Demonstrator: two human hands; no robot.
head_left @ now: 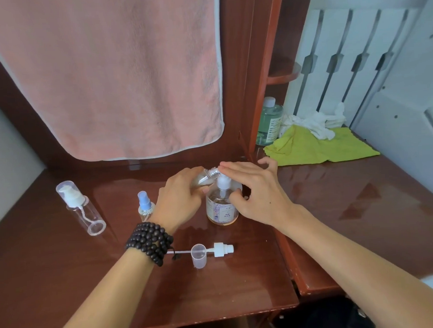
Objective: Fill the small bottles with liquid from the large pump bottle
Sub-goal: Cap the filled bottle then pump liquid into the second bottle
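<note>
The large pump bottle [221, 208], clear with a pale label and a white pump head, stands in the middle of the brown desk [166, 290]. My left hand [180, 200] holds a small clear bottle [206, 178] tilted, its open neck against the pump's spout. My right hand [253, 189] lies flat on the pump head, thumb curled at the bottle's neck. Another small clear bottle with a white pump and clear cap [79, 207] stands at the left. A small spray bottle with a blue nozzle [145, 204] stands just behind my left wrist.
A loose white pump top with its tube [221, 249] and a clear cap [198, 255] lie near the front. A pink towel [107, 77] hangs at the back. On the right lie a green cloth [319, 147], white cloths [315, 122] and a green bottle [269, 122].
</note>
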